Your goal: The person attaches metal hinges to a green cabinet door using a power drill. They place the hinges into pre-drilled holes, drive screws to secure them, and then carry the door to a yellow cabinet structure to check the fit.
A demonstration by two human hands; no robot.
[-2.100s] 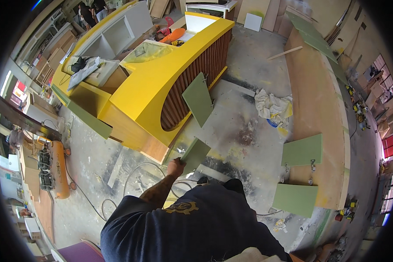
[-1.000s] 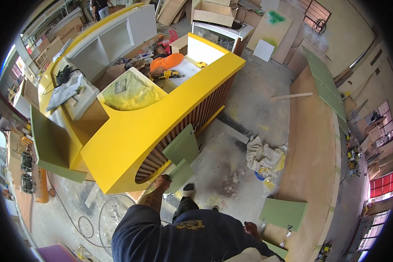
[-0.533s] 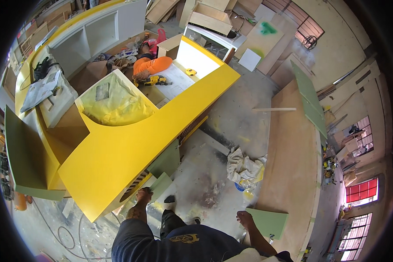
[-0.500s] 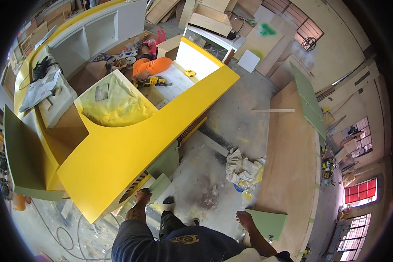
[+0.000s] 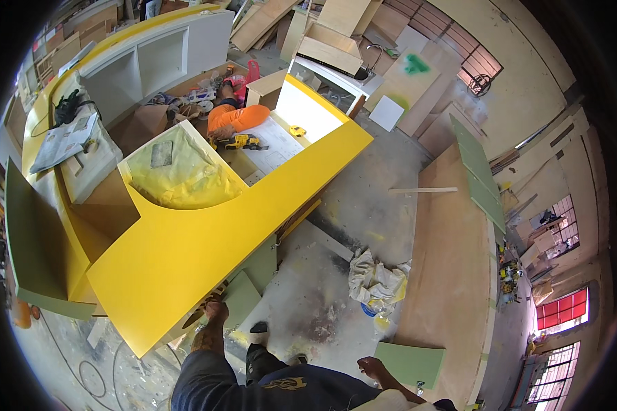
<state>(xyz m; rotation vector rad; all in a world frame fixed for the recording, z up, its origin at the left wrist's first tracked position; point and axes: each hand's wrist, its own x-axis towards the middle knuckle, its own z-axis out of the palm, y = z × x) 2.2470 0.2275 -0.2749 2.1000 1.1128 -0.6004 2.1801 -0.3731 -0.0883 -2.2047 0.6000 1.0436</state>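
Note:
My left hand (image 5: 216, 311) reaches under the near edge of a yellow countertop (image 5: 206, 250). Its fingers curl at the left edge of a light green cabinet door (image 5: 241, 300), their tips partly hidden. Slatted openings show below the countertop beside that hand. On the right, my right hand (image 5: 372, 368) hangs with its fingers loosely curled, and nothing shows in it. It is nearest to a green panel (image 5: 410, 363) with metal hinges, which lies at the near end of a long plywood bench (image 5: 442, 274).
A person in an orange shirt (image 5: 238, 118) bends inside the counter, close to a yellow power tool (image 5: 245, 142) and a tape measure (image 5: 297, 131). A crumpled cloth (image 5: 377, 277) lies on the floor between counter and bench. A wooden strip (image 5: 424, 190) sticks out over the bench's edge.
My view has shifted slightly. My right hand has dropped a little toward my body, while my left hand stays by the green door's edge.

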